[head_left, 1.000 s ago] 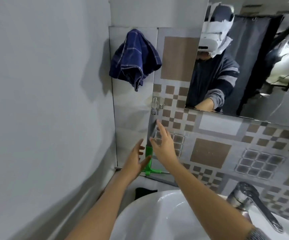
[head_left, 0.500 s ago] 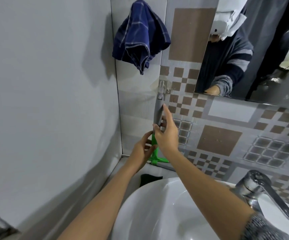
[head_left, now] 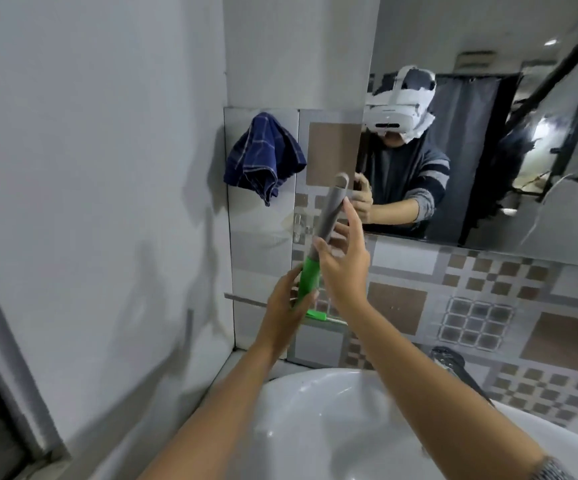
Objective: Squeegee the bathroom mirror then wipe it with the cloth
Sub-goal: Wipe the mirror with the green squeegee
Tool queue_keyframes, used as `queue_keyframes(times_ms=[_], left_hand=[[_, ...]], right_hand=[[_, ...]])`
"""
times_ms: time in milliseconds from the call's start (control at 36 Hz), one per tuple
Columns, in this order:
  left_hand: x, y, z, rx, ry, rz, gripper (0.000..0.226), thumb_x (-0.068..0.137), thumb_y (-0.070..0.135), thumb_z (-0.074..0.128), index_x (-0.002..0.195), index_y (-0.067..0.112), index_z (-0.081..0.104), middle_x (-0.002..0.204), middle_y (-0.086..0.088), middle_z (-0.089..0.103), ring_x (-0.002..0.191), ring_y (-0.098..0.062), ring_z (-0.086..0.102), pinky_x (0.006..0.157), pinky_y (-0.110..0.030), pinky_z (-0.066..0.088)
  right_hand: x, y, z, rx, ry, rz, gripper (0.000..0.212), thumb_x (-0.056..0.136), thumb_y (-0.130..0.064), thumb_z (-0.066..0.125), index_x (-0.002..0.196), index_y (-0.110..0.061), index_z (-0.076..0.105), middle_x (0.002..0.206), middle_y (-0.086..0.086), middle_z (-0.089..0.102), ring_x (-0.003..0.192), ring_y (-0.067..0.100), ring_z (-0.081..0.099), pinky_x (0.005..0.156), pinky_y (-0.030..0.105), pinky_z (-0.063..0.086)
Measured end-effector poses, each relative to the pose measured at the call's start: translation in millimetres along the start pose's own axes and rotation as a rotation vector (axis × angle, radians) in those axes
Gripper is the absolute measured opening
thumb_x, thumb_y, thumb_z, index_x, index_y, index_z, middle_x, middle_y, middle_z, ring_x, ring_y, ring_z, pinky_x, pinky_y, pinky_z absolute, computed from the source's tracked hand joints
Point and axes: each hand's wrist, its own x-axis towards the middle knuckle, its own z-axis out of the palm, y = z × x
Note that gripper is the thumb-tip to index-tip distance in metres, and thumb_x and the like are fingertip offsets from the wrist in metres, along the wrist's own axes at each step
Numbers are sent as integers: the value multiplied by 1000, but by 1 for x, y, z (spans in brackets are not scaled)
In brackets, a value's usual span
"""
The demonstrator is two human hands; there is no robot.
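The squeegee (head_left: 329, 216) has a grey handle above a green neck, and its green blade end peeks out low behind my hands. It stands nearly upright in front of the tiled wall, handle tip near the mirror's lower left corner. My left hand (head_left: 286, 306) is closed around the green neck. My right hand (head_left: 344, 261) rests against the grey handle with its fingers spread. The mirror (head_left: 481, 64) fills the upper right. A dark blue checked cloth (head_left: 263, 154) hangs on the wall to the left of the mirror.
A white sink (head_left: 332, 427) lies below my arms, with a chrome tap (head_left: 454, 368) at its right. A small metal hook (head_left: 299, 225) sits on the tiles behind the squeegee. A plain grey wall closes the left side.
The squeegee has come off its hook and risen, with its handle now tilted towards the mirror. My left hand has closed on the green neck. The view has tilted upward.
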Motion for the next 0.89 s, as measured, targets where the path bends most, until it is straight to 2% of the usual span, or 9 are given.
queue_keyframes(times_ms=[111, 167, 222, 278, 333, 444, 583, 722, 889], left_hand=[[7, 25, 5, 23, -112, 7, 37, 92, 23, 52, 122, 44, 44, 117, 0, 48, 104, -18, 53, 88, -37, 51], [9, 36, 5, 31, -174, 24, 40, 92, 19, 52, 121, 46, 47, 117, -1, 47, 107, -23, 51, 94, -46, 47], [13, 45, 4, 124, -231, 90, 46, 91, 13, 52, 130, 36, 43, 116, -4, 47, 105, -22, 52, 93, -40, 48], [17, 55, 3, 244, -275, 157, 51, 91, 8, 52, 135, 29, 38, 111, -4, 48, 96, -18, 52, 83, -27, 49], [21, 68, 3, 342, -306, 204, 54, 91, 8, 51, 138, 27, 34, 107, -2, 49, 91, -18, 53, 79, -25, 49], [33, 86, 4, 480, -406, 222, 55, 92, 10, 50, 140, 31, 31, 103, 3, 47, 89, -15, 51, 86, -33, 47], [51, 111, 10, 651, -525, 286, 54, 93, 14, 50, 136, 41, 34, 107, 1, 48, 90, -23, 54, 86, -42, 49], [62, 136, 27, 764, -523, 419, 53, 90, 8, 52, 134, 36, 42, 108, 4, 51, 93, -15, 49, 84, -34, 44], [69, 156, 54, 732, -513, 537, 46, 90, 14, 55, 132, 30, 46, 113, 1, 57, 102, -18, 50, 91, -42, 43]], right_hand=[[8, -22, -41, 18, 16, -26, 78, 77, -1, 70, 140, -21, 28, 102, -17, 53, 88, -8, 58, 76, 23, 56], [12, -30, -64, 17, 44, -45, 79, 74, 1, 72, 137, -16, 28, 105, -10, 51, 89, -12, 55, 69, 3, 47], [15, -38, -87, 10, 63, -44, 78, 72, -2, 76, 134, -15, 30, 113, -5, 49, 98, -6, 50, 73, -2, 41], [18, -42, -109, -8, 88, -22, 75, 69, -9, 80, 129, -18, 36, 120, -3, 50, 108, 4, 51, 88, 10, 43], [21, -43, -132, -11, 101, 2, 66, 66, -8, 82, 119, -17, 43, 119, 3, 54, 109, 13, 56, 89, 22, 49], [18, -45, -175, -139, 47, 15, 50, 61, -11, 84, 100, -15, 54, 102, 8, 58, 89, 13, 58, 68, 15, 52], [6, -43, -213, -391, -65, 25, 35, 64, -25, 84, 92, -15, 66, 84, -4, 65, 73, 8, 60, 62, 15, 49], [2, -42, -231, -733, -212, -71, 29, 72, -24, 78, 98, -13, 69, 89, 0, 68, 80, 11, 61, 73, 15, 45], [7, -42, -233, -872, -260, -186, 39, 76, -14, 72, 113, -16, 63, 99, 3, 67, 87, 19, 60, 81, 39, 52]])
